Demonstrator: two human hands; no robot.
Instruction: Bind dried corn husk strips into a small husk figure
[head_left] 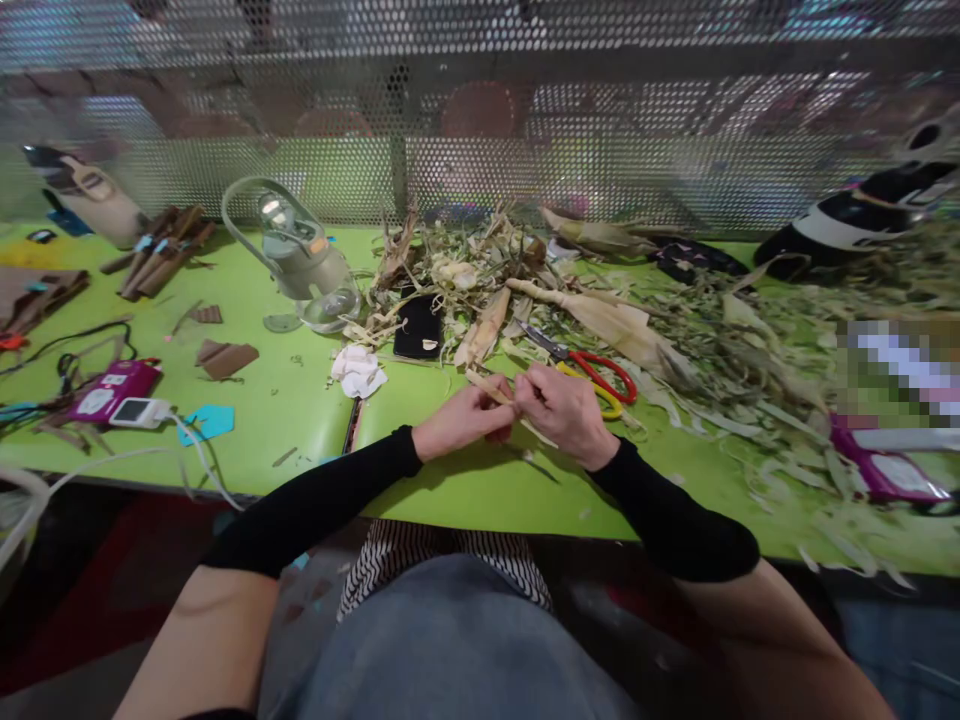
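Note:
Between my two hands, over the front of the green table [420,480], runs a pale strip of corn husk [491,388]. My left hand [466,418] is closed on it with thumb and fingers pinched. Close against it, my right hand [559,408] is curled shut on the same strip, whose end shows below the fingers. Scissors with red and yellow handles [600,378] lie just beyond my right hand. Larger dried corn husks [600,315] and a black phone [418,325] lie farther back.
Shredded husk [757,370] covers the right side. A clear water bottle [311,270] and crumpled tissue [358,370] stand left of the phone. Purple power strips [116,388] with cables lie at left and right. Behind rises a perforated metal screen [480,130]; a dark bottle [840,225] leans right.

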